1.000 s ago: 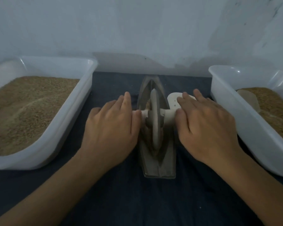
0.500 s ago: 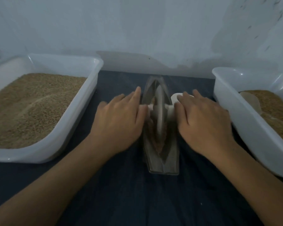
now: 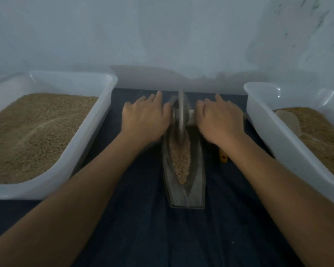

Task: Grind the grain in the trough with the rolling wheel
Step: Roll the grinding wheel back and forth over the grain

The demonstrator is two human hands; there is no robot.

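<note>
Lengthwise trough (image 3: 183, 170), pointing fwd-back.

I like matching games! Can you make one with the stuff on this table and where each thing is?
Things:
1. grey stone rolling wheel
2. big white plastic tub heaped with tan grain
3. small yellow object
4. pale flat scoop

Places:
A. on the dark cloth by the right forearm
B. far end of the long trough
C. in the right-hand tub
D. left of the left hand

Pairs: 1-B, 2-D, 3-A, 4-C
</note>
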